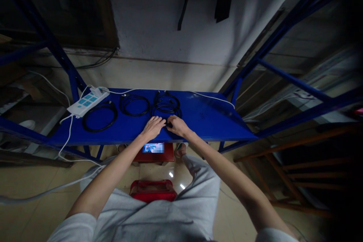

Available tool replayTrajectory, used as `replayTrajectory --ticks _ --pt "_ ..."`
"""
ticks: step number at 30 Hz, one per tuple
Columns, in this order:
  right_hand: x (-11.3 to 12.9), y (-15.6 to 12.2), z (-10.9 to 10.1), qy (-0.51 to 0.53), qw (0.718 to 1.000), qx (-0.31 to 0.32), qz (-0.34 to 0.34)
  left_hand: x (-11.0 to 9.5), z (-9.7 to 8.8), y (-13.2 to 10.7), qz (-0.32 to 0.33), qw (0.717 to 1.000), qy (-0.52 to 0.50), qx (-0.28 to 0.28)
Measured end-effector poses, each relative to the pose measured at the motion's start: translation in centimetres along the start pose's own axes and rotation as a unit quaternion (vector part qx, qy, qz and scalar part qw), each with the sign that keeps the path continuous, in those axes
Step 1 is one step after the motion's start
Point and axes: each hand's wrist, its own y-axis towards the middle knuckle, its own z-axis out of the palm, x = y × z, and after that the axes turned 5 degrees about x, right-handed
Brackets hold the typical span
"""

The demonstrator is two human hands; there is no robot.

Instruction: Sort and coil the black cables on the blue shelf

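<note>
My left hand [154,126] and my right hand [176,125] are close together at the front of a blue shelf [210,123]. Between them my right fingers are closed on a dark piece that looks like part of a black cable. My left fingers are curled down at the near side of the coiled black cable [179,102], pinching it; the exact grip is hidden under the hand. Left of this coil lie a second coiled black cable [148,103] and a third one [115,118], nearest the power strip.
A white power strip [76,110] with blue sockets sits at the shelf's left end, its white cord running along the back edge. Blue metal posts [241,85] rise at both sides. Below are a lit phone screen [149,148] on a red stool [169,153] and a red seat [153,196].
</note>
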Motion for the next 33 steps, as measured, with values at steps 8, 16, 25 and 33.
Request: replayTrajectory --ticks 8,16,25,33 --pt "-0.1 -0.2 1.7 0.003 0.993 -0.093 -0.069 0.5 0.3 0.1 -0.047 0.996 -0.075 -0.002" --pt "-1.0 -0.7 3.4 0.08 0.986 -0.138 -0.055 1.8 1.2 0.5 -0.063 0.973 -0.223 -0.01" --pt "-0.3 -0.3 2.2 0.054 0.995 -0.078 -0.019 2.1 1.3 1.0 -0.086 0.955 -0.285 0.002" --pt "0.1 0.7 0.7 0.12 0.992 -0.039 -0.022 1.8 1.1 1.2 -0.084 0.957 -0.278 0.01"
